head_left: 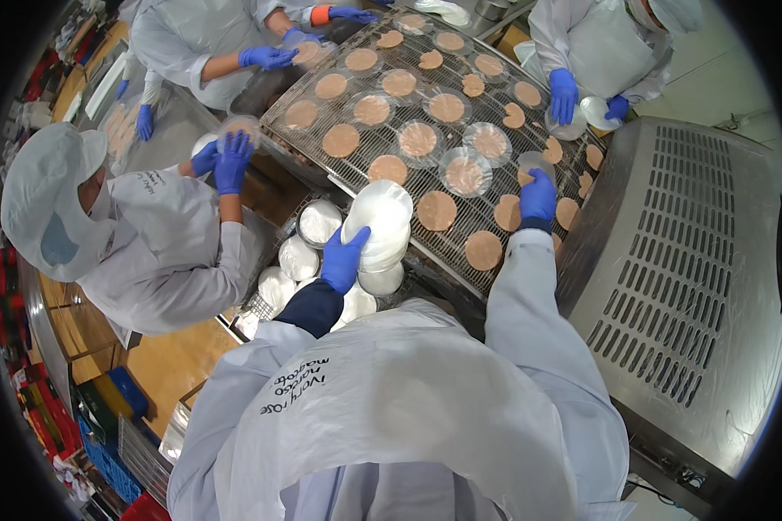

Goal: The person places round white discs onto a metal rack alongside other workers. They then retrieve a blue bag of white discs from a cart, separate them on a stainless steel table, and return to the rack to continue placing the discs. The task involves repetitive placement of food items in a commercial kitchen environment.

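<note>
My left hand (346, 257), in a blue glove, grips a stack of clear round plastic lids (379, 222) held just off the near edge of a wire mesh conveyor (460, 187). My right hand (538, 196), also gloved in blue, reaches onto the belt and holds a single clear lid (534, 162) over a round brown patty. Several brown patties (437, 210) lie in rows on the belt; some farther ones, like the patty (418, 139), sit under clear lids.
More lid stacks (298, 257) sit in a wire basket below the belt. A person in white at left (148, 234) holds a lid. Other gloved workers stand at the far end (269, 57) and far right (563, 91). A perforated steel housing (686, 252) borders the right.
</note>
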